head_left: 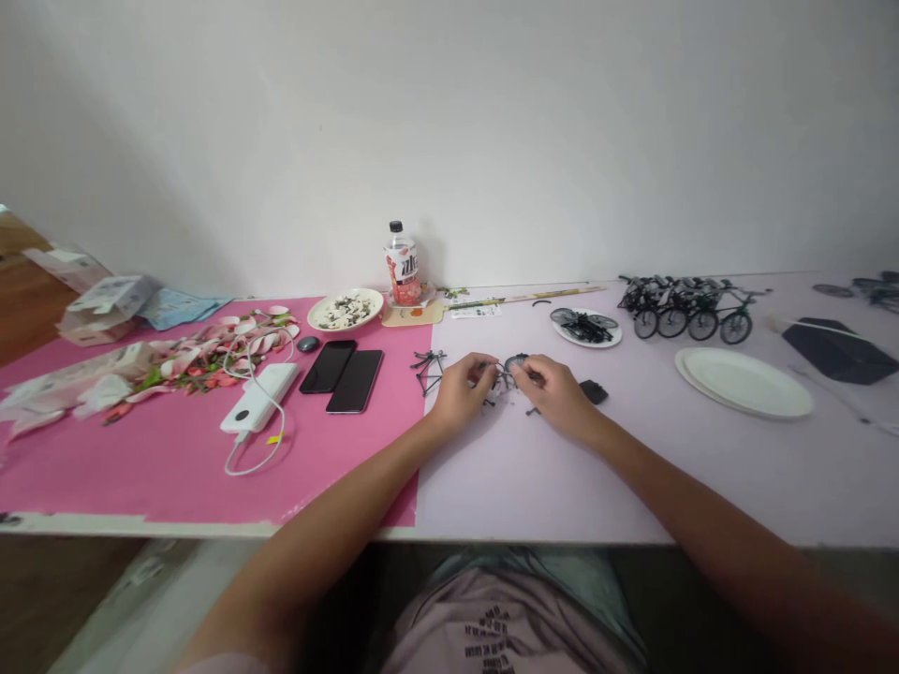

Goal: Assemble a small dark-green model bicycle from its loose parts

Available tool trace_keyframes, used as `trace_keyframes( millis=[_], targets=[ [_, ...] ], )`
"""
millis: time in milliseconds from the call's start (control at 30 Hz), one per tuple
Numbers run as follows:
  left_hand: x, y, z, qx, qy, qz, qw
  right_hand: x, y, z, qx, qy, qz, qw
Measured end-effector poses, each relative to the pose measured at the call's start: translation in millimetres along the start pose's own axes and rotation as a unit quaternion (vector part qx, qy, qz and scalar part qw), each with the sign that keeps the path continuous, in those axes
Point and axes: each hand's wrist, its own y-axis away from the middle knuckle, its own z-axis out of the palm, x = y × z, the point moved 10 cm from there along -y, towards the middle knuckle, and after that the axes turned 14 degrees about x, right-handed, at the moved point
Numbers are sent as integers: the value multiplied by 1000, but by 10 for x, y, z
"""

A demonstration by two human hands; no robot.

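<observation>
My left hand (462, 388) is closed in a pinch on a small dark toy bicycle part, mostly hidden by the fingers. My right hand (558, 391) pinches beside a small dark spoked wheel (515, 360), its fingertips close to those of my left hand. Tiny dark bits lie on the table below both hands. Left of them are loose dark toy bicycle frames (427, 367). A small black block (594, 391) sits by my right wrist. Beyond it, a white plate (611, 339) carries more wheels and black parts.
Assembled toy bicycles (692, 314) stand in a row at the back right, near white plates (755, 384) and a dark angular tray (839, 351). Leftward are two phones (355, 382), a white power bank (259, 398) with cable, petals, a plate (319, 316) of bits and a bottle (403, 267).
</observation>
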Motion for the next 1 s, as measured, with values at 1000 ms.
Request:
trace_keyframes(
  millis=[1000],
  targets=[
    [-216,-99,-97,42,-37,3,998,-28,20,279,-56,250,-287,923]
  ],
)
